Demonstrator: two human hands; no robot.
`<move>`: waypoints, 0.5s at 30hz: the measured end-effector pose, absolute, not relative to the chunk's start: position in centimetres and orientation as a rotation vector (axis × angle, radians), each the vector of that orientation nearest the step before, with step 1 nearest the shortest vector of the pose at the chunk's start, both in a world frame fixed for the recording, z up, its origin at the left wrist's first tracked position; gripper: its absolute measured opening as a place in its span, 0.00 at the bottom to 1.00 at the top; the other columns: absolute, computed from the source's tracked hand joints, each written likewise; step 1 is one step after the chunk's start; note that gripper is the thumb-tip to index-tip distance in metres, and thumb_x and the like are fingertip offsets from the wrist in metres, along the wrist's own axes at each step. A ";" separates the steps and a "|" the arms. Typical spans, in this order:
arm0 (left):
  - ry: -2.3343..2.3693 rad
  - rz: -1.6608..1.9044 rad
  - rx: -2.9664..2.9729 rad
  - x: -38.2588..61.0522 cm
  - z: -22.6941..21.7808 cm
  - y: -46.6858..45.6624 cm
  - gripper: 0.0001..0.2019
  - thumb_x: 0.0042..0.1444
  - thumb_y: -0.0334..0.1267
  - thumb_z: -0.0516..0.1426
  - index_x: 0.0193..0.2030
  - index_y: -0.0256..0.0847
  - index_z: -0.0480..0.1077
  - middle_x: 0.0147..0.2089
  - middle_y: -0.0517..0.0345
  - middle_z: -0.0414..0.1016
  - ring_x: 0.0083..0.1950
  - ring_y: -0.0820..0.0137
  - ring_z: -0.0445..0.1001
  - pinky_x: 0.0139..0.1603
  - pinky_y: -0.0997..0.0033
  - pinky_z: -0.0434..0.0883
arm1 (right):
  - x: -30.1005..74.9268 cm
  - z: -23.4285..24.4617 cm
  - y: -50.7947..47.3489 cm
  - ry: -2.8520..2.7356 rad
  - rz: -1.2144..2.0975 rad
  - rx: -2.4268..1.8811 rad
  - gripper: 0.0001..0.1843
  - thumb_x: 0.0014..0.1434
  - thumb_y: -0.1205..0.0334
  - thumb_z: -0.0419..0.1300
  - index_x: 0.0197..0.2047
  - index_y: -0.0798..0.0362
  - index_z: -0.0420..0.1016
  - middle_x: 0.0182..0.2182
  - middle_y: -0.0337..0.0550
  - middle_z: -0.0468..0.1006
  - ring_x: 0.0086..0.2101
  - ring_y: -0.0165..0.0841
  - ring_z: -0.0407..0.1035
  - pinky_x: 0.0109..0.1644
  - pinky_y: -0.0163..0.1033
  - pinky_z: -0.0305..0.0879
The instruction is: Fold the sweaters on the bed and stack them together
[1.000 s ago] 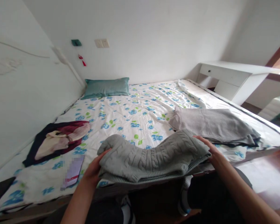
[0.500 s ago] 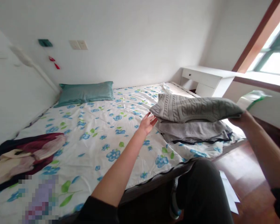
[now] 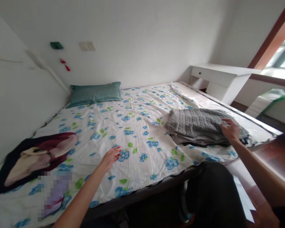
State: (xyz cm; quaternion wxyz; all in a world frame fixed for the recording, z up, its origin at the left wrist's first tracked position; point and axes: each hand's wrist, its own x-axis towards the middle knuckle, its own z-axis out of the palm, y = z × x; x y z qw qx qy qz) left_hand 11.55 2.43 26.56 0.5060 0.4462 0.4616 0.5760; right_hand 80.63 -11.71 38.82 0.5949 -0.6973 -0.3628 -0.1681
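A folded grey cable-knit sweater (image 3: 194,122) lies on top of a stack of folded clothes (image 3: 192,140) at the right side of the bed. My right hand (image 3: 231,129) is over the sweater's right part, its fingers apart and holding nothing; whether it touches the knit I cannot tell. Over the floral sheet (image 3: 137,139) my left hand (image 3: 111,157) hovers with fingers stretched out and nothing in them. Dark, maroon and cream clothing (image 3: 42,155) lies in a loose heap on the left of the bed.
A green pillow (image 3: 95,94) rests against the wall. Beyond the bed's right side stands a white desk (image 3: 218,77), with a plastic-wrapped white pack (image 3: 263,103) nearby. Papers (image 3: 244,199) lie beside my knee (image 3: 213,186). A blurred-out purple item (image 3: 55,194) is at lower left.
The grey sweater has come down onto the stack and both hands have let go of it. My left hand has moved left, away from the stack. The view has shifted slightly left.
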 end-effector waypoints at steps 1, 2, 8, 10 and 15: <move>1.132 1.408 1.093 9.2 25.9 2.1 0.25 0.43 0.39 0.77 0.48 0.39 0.80 0.46 0.48 0.85 0.40 0.65 0.82 0.43 0.69 0.75 | 78.1 39.2 -10.2 -0.961 -0.325 -1.571 0.21 0.61 0.62 0.63 0.55 0.58 0.86 0.53 0.65 0.85 0.54 0.51 0.80 0.63 0.55 0.71; 1.165 1.421 1.118 7.1 25.3 1.8 0.25 0.42 0.41 0.77 0.48 0.40 0.81 0.46 0.48 0.85 0.41 0.64 0.82 0.43 0.68 0.75 | 75.2 39.3 -8.8 -1.089 -0.243 -1.513 0.20 0.61 0.61 0.63 0.54 0.56 0.86 0.51 0.60 0.86 0.52 0.49 0.81 0.62 0.53 0.73; 1.724 1.541 1.232 -1.1 23.7 1.6 0.22 0.47 0.45 0.70 0.50 0.41 0.81 0.48 0.47 0.84 0.54 0.51 0.82 0.55 0.59 0.78 | 55.2 33.5 -2.9 -1.944 0.232 -1.163 0.16 0.66 0.54 0.66 0.54 0.48 0.87 0.55 0.50 0.87 0.52 0.45 0.81 0.58 0.48 0.78; 1.953 1.597 1.323 -3.2 24.0 2.6 0.22 0.50 0.41 0.66 0.53 0.40 0.80 0.59 0.40 0.82 0.68 0.45 0.77 0.68 0.53 0.75 | 51.0 29.8 -2.2 -2.181 0.269 -1.163 0.17 0.66 0.58 0.67 0.56 0.48 0.86 0.58 0.51 0.86 0.57 0.47 0.80 0.66 0.52 0.75; 2.337 1.358 1.397 -9.3 23.6 5.0 0.24 0.54 0.38 0.65 0.58 0.33 0.79 0.78 0.27 0.65 0.81 0.31 0.59 0.81 0.40 0.59 | 48.2 23.8 -1.4 -2.523 0.154 -1.364 0.25 0.58 0.63 0.74 0.59 0.50 0.85 0.66 0.56 0.80 0.67 0.54 0.72 0.76 0.58 0.64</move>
